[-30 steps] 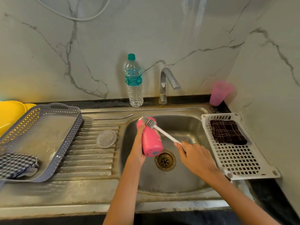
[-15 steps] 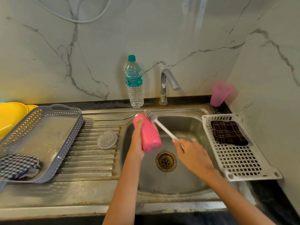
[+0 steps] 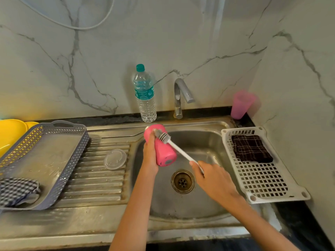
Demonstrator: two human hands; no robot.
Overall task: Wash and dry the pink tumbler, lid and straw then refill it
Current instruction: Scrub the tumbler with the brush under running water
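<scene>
The left hand [image 3: 150, 157] grips the tilted pink tumbler [image 3: 165, 151] over the sink [image 3: 199, 142]; the right hand [image 3: 213, 181] holds a brush [image 3: 179, 150], bristles against the tumbler's upper side. The grey tray [image 3: 73, 165] holds a checked cloth [image 3: 16, 191], the white basket [image 3: 262, 187] a dark cloth [image 3: 251, 148]; the lid [image 3: 115, 159] lies on the drainboard [image 3: 94, 180].
</scene>
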